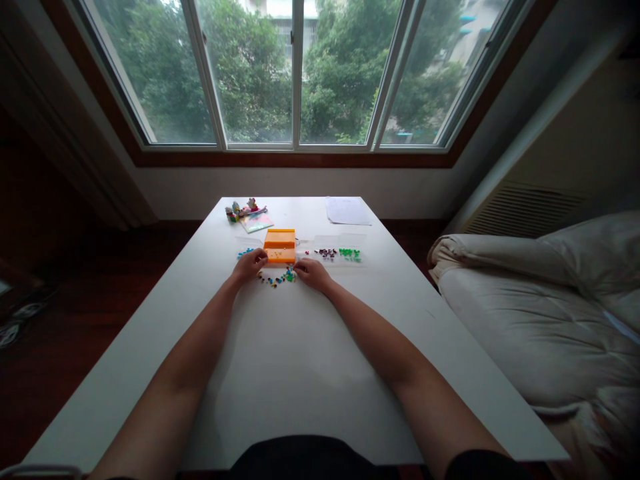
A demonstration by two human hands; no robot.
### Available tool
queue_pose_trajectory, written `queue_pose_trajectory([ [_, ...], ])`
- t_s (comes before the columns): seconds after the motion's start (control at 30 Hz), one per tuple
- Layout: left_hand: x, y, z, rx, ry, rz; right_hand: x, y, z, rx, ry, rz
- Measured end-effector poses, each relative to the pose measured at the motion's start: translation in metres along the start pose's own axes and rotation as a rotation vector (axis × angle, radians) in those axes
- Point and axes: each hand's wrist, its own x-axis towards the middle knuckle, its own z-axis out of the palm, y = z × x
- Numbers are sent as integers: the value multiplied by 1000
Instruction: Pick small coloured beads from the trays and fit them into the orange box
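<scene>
An open orange box (280, 255) lies on the white table, with small yellowish pieces in its near half. My left hand (249, 265) is at the box's left front corner, fingers bent together; anything between them is too small to make out. Just right of the box's front edge, my right hand (312, 273) has its fingertips pinched beside a loose pile of mixed small pieces (289, 274). Blue pieces (245, 253) lie behind my left hand. Dark red pieces (327, 254) and green pieces (349, 255) sit in separate groups to the right.
Small colourful figures (241, 210) and a pastel card (257, 222) are at the table's back left. Papers (347, 211) lie at the back right. The white table (310, 373) reaches toward a window; a beige sofa (540, 307) stands to the right.
</scene>
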Motion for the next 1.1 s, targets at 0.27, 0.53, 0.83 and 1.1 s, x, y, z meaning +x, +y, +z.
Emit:
queue_pose_trajectory([
  [0.27,5,-20,-2,-256,326,-156,0,2,1,4,5,9],
  [0.53,9,-30,2,-526,431,-283,0,-3,-2,-9,-9,21],
  [0.83,5,-24,-4,-440,394,-350,-1,-5,-3,-3,-15,31],
  [1.1,2,-12,-35,47,-173,-84,0,-3,-2,6,-11,15],
])
